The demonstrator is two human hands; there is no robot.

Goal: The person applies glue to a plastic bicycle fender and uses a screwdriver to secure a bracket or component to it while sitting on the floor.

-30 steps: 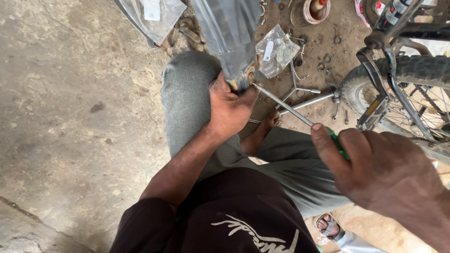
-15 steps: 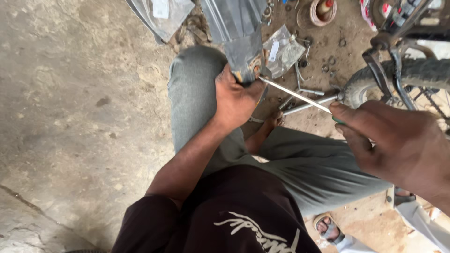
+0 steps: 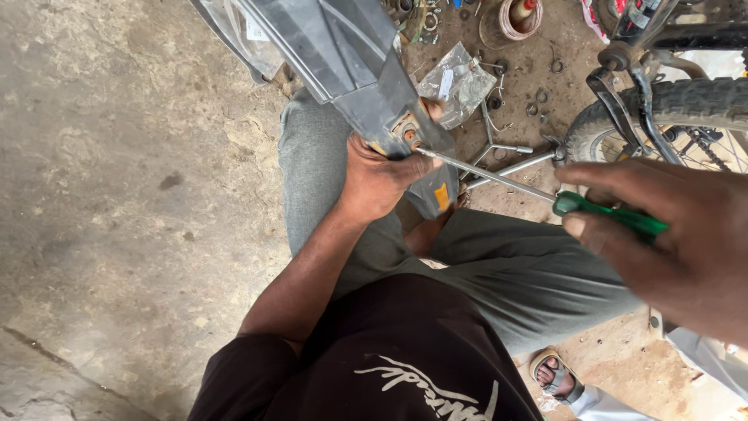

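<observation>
Item: my left hand [image 3: 378, 175], fingers clamped round grey mudguard [image 3: 343, 54]; right hand [image 3: 678, 242], fingers closed on green-handled screwdriver [image 3: 538, 187], tip at centre-frame screw [image 3: 411, 140]; risk: slanted blade slipping into fingers.

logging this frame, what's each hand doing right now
Left hand: closed on the grey plastic panel.
Right hand: closed on the green-handled screwdriver, tip at the panel.

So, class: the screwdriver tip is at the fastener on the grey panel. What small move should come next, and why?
Probably a turn of the green-handled screwdriver by the right hand: its tip appears seated on the fastener, and the left hand braces the grey panel against the knee.
</observation>
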